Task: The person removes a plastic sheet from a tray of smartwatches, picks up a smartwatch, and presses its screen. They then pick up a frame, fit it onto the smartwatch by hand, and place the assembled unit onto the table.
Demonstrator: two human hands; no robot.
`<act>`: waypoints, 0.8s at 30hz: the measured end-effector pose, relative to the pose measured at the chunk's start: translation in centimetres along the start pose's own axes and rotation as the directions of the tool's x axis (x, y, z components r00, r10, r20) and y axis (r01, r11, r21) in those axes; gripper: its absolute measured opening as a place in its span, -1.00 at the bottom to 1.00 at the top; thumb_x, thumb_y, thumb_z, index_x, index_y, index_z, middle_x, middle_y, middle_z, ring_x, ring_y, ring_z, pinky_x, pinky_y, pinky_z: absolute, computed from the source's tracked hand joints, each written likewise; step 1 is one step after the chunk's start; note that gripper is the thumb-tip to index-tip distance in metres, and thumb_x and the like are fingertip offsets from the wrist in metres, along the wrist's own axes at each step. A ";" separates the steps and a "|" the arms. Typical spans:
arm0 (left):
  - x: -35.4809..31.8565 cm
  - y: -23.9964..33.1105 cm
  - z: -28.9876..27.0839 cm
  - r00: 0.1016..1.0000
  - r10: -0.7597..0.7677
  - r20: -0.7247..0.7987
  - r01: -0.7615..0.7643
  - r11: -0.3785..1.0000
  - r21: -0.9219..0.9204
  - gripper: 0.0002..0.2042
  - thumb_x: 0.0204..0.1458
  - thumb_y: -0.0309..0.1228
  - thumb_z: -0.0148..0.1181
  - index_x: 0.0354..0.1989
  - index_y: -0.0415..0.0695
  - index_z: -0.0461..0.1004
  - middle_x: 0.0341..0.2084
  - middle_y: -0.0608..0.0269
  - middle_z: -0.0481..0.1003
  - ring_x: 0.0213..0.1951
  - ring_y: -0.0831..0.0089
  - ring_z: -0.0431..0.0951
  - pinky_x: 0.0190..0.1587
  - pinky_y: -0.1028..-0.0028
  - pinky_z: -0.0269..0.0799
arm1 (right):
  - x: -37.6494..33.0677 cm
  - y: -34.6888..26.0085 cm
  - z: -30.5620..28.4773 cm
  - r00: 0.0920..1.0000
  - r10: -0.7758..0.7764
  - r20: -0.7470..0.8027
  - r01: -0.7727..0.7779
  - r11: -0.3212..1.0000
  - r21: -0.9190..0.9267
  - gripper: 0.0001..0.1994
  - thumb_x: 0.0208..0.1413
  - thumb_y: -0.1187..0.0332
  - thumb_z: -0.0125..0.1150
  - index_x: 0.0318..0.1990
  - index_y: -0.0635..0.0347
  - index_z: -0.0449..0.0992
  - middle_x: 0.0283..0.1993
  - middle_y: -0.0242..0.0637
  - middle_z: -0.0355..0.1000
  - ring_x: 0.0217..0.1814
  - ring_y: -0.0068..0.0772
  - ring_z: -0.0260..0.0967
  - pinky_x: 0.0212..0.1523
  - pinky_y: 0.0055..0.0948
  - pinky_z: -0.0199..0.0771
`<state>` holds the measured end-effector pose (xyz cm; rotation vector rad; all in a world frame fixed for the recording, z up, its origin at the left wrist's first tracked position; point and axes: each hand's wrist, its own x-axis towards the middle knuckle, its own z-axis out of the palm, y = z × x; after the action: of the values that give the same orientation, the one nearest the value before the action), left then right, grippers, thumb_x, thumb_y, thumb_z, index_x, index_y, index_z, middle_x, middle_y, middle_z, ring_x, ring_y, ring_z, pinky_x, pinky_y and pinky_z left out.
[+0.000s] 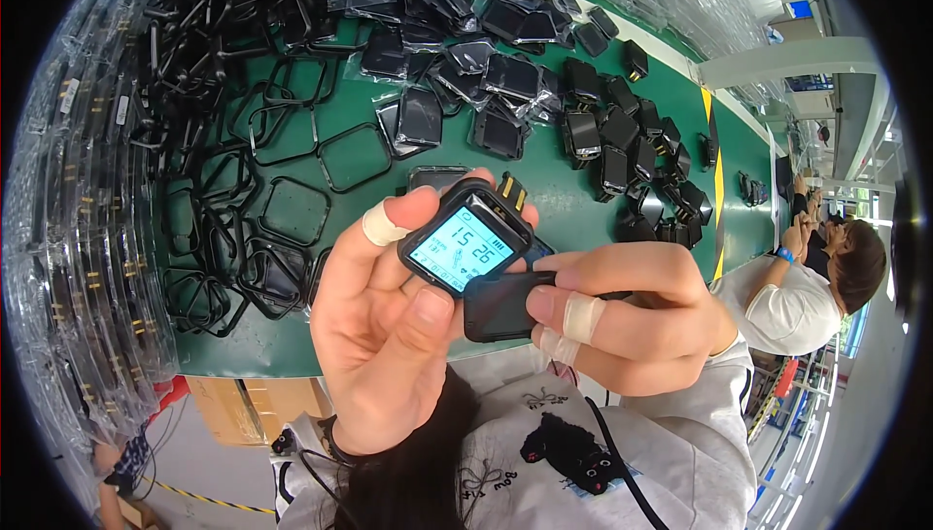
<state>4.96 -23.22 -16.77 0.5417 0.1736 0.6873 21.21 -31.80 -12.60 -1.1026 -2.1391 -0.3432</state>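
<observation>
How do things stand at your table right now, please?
Left hand holding gadget, screen lit. Right hand gripping flat black piece, which hides one gadget corner. Black frames piled on green table.

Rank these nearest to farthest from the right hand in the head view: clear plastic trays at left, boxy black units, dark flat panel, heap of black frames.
1. Dark flat panel: held in the right hand.
2. Boxy black units: ahead of that hand.
3. Heap of black frames: upper left.
4. Clear plastic trays: far left edge.
</observation>
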 end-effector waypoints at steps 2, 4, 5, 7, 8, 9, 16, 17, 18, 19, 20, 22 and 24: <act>0.0 0.0 0.2 1.000 0.001 -0.031 -0.001 1.000 0.008 -0.49 0.13 -0.50 0.05 0.27 -0.22 0.09 0.19 -0.25 0.17 0.13 -0.14 0.33 0.11 0.19 0.42 | 0.0 -0.2 0.0 1.000 0.020 0.000 -0.020 1.000 0.007 -0.83 -0.33 0.73 0.26 -0.54 0.30 0.47 -0.29 -0.24 0.44 -0.30 -0.23 0.42 -0.35 -0.48 0.53; 0.0 -0.3 -0.1 0.999 0.031 -0.025 -0.030 0.998 0.056 -0.50 0.13 -0.53 0.04 0.26 -0.25 0.10 0.17 -0.25 0.19 0.12 -0.13 0.35 0.11 0.19 0.42 | 0.0 -0.3 0.0 0.998 0.060 0.001 -0.060 0.998 0.024 -0.84 -0.32 0.72 0.27 -0.53 0.30 0.48 -0.29 -0.23 0.44 -0.31 -0.25 0.42 -0.36 -0.51 0.52; 0.0 -0.6 -0.4 0.998 0.060 -0.014 -0.058 0.993 0.101 -0.51 0.12 -0.56 0.02 0.25 -0.28 0.10 0.16 -0.25 0.21 0.12 -0.11 0.36 0.11 0.19 0.41 | 0.2 -0.2 -0.3 0.998 0.060 0.001 -0.060 0.998 0.024 -0.84 -0.32 0.72 0.27 -0.53 0.30 0.48 -0.29 -0.23 0.44 -0.31 -0.25 0.42 -0.36 -0.51 0.52; 0.0 -0.7 -0.6 0.996 0.086 0.001 -0.085 0.986 0.143 -0.52 0.12 -0.59 0.00 0.24 -0.31 0.11 0.15 -0.25 0.23 0.11 -0.10 0.37 0.11 0.19 0.41 | 1.2 0.2 -1.9 0.974 0.193 0.118 -0.214 0.955 0.205 -0.80 -0.34 0.69 0.33 -0.46 0.32 0.53 -0.30 -0.17 0.46 -0.34 -0.29 0.41 -0.43 -0.47 0.50; 0.0 -0.7 -0.6 0.998 0.058 0.032 -0.062 0.986 0.152 -0.53 0.10 -0.66 -0.04 0.23 -0.36 0.11 0.15 -0.24 0.23 0.13 -0.02 0.36 0.14 0.19 0.37 | 1.6 0.3 -2.5 0.950 0.251 0.185 -0.296 0.912 0.282 -0.78 -0.35 0.67 0.36 -0.42 0.33 0.55 -0.30 -0.13 0.47 -0.36 -0.30 0.40 -0.46 -0.46 0.50; 0.0 -0.7 -0.5 0.998 0.030 0.062 -0.040 0.986 0.163 -0.53 0.08 -0.73 -0.08 0.21 -0.41 0.11 0.16 -0.22 0.23 0.15 0.05 0.35 0.17 0.19 0.33 | 1.9 0.3 -2.7 0.949 0.254 0.187 -0.299 0.913 0.276 -0.78 -0.35 0.67 0.36 -0.42 0.33 0.55 -0.30 -0.13 0.47 -0.36 -0.30 0.40 -0.46 -0.46 0.50; -0.6 -0.7 -0.2 0.994 -0.016 0.110 -0.012 0.969 0.248 -0.46 -0.06 -0.91 -0.13 0.19 -0.48 0.13 0.15 -0.19 0.24 0.16 0.16 0.35 0.22 0.24 0.28 | 2.8 0.7 -1.8 0.620 0.700 0.354 -0.783 0.524 0.335 -0.80 -0.21 0.61 0.39 -0.36 0.32 0.53 -0.19 -0.11 0.39 -0.37 -0.33 0.39 -0.39 -0.46 0.36; -0.6 -0.6 0.0 0.998 -0.018 0.068 0.001 0.970 0.242 -0.46 -0.07 -0.92 -0.10 0.18 -0.47 0.16 0.12 -0.17 0.27 0.15 0.17 0.36 0.21 0.27 0.30 | 2.9 0.7 -1.6 0.622 0.698 0.355 -0.782 0.525 0.337 -0.80 -0.21 0.61 0.39 -0.36 0.32 0.53 -0.19 -0.11 0.39 -0.37 -0.33 0.39 -0.39 -0.46 0.36; -0.6 -0.6 0.1 1.000 -0.019 0.024 0.013 0.972 0.235 -0.46 -0.09 -0.92 -0.07 0.17 -0.46 0.18 0.08 -0.14 0.31 0.14 0.19 0.37 0.20 0.30 0.32 | 2.9 0.6 -1.2 0.644 0.697 0.317 -0.764 0.560 0.320 -0.80 -0.20 0.61 0.39 -0.35 0.31 0.53 -0.17 -0.12 0.37 -0.37 -0.33 0.39 -0.38 -0.46 0.36; -0.7 -0.5 0.1 1.000 -0.017 0.021 0.011 0.972 0.237 -0.46 -0.09 -0.92 -0.07 0.17 -0.46 0.18 0.08 -0.14 0.31 0.14 0.19 0.37 0.20 0.30 0.32 | 2.8 0.5 -0.9 0.665 0.693 0.279 -0.745 0.594 0.303 -0.79 -0.20 0.60 0.39 -0.34 0.30 0.52 -0.16 -0.12 0.36 -0.37 -0.33 0.38 -0.37 -0.46 0.36; -0.7 -0.6 0.1 1.000 0.001 0.004 -0.002 0.962 0.274 -0.47 -0.09 -0.91 -0.03 0.16 -0.45 0.21 0.02 -0.09 0.34 0.10 0.22 0.40 0.14 0.34 0.37 | 2.7 0.4 -0.6 0.684 0.690 0.238 -0.729 0.625 0.279 -0.78 -0.19 0.60 0.38 -0.33 0.30 0.52 -0.15 -0.12 0.34 -0.37 -0.33 0.38 -0.36 -0.45 0.36; -0.6 -0.8 0.0 0.999 0.038 -0.028 -0.026 0.937 0.348 -0.50 -0.08 -0.88 0.05 0.13 -0.42 0.27 -0.10 0.03 0.40 0.03 0.28 0.46 0.03 0.43 0.47 | 2.4 0.4 -0.3 0.704 0.674 0.223 -0.708 0.643 0.292 -0.79 -0.18 0.59 0.38 -0.32 0.30 0.52 -0.17 -0.13 0.35 -0.37 -0.33 0.37 -0.36 -0.45 0.36; -0.7 -1.1 -0.5 0.996 0.083 -0.015 -0.071 0.918 0.390 -0.53 -0.09 -0.86 0.09 0.08 -0.41 0.32 -0.16 0.07 0.40 -0.03 0.32 0.48 -0.04 0.47 0.49 | 2.1 0.5 -0.1 0.747 0.637 0.190 -0.661 0.679 0.319 -0.79 -0.15 0.58 0.38 -0.31 0.30 0.52 -0.22 -0.15 0.37 -0.38 -0.33 0.36 -0.37 -0.46 0.36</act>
<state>4.84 -24.16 -17.77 0.9242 0.3236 0.7426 20.79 -30.27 -11.10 -1.5577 -1.6061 0.4255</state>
